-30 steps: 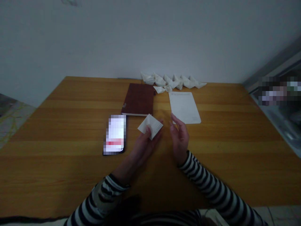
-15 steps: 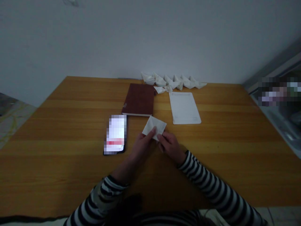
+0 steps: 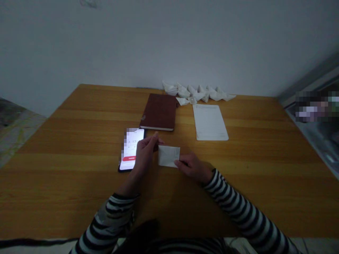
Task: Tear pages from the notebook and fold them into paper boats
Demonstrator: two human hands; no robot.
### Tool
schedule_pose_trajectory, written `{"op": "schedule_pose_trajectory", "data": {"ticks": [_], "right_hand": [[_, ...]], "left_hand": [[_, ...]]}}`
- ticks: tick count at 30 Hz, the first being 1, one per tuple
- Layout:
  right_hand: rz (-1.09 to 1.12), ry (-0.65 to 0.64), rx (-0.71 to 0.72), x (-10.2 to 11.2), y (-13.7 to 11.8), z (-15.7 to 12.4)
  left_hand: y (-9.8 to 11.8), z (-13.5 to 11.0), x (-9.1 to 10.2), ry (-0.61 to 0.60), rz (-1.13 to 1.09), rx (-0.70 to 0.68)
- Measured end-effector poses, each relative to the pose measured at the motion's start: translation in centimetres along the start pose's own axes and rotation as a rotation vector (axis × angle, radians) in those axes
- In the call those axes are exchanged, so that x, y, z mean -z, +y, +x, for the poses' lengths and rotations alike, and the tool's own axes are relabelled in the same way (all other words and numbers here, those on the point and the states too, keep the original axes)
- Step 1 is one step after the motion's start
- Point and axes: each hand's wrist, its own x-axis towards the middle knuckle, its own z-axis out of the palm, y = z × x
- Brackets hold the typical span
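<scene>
My right hand (image 3: 192, 167) pinches the lower right corner of a small folded sheet of white paper (image 3: 168, 156) between thumb and fingers. The paper is a flat rectangle with faint print along its right side, held above the wooden table. My left hand (image 3: 146, 152) is just beyond the paper's upper left corner, thumb and fingers drawn together, with nothing visible in them. Whether a fingertip touches the paper's edge is hard to see. Behind that hand lies a phone (image 3: 129, 150) with a lit screen, partly covered by the hand.
A dark red notebook (image 3: 159, 112) lies beyond the phone on the table (image 3: 254, 190). To its right is a lined white sheet (image 3: 210, 122). Several folded paper boats (image 3: 197, 93) stand in a row along the wall (image 3: 169, 42) at the table's back edge.
My left hand has come off the paper and moved left and up, over the phone's edge. The folded paper has turned from a tilted position to nearly level, staying in my right hand.
</scene>
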Motion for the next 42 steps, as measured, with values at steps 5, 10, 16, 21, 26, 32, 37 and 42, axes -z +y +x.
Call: {"op": "schedule_pose_trajectory", "data": {"ticks": [5, 10, 16, 21, 26, 32, 37, 42], "right_hand": [[-0.047, -0.090, 0.002, 0.4, -0.4, 0.2], [-0.272, -0.260, 0.092, 1.4, -1.1, 0.3], [0.016, -0.223, 0.000, 1.7, -0.3, 0.1], [0.240, -0.098, -0.083, 1.4, 0.2, -0.3], [0.387, 0.033, -0.192, 1.2, 0.3, -0.4], [0.424, 0.081, -0.199, 0.8, 0.2, -0.3], [0.494, 0.212, -0.232, 0.1, 0.2, -0.3], [0.540, 0.252, -0.211, -0.3, 0.3, -0.1]], "left_hand": [[1.1, 0.0, 0.4, -0.237, 0.205, -0.074], [1.7, -0.5, 1.1, -0.664, 0.555, -0.059], [1.2, -0.3, 0.9, -0.545, 0.403, 0.011], [0.9, 0.0, 0.7, -0.426, 0.349, 0.098], [0.9, -0.4, 0.3, -0.465, 0.169, 0.233], [-0.3, -0.4, -0.4, -0.370, 0.265, 0.141], [-0.8, -0.1, -0.5, -0.443, 0.223, 0.023], [-0.7, -0.7, -1.0, -0.354, 0.121, -0.092]]}}
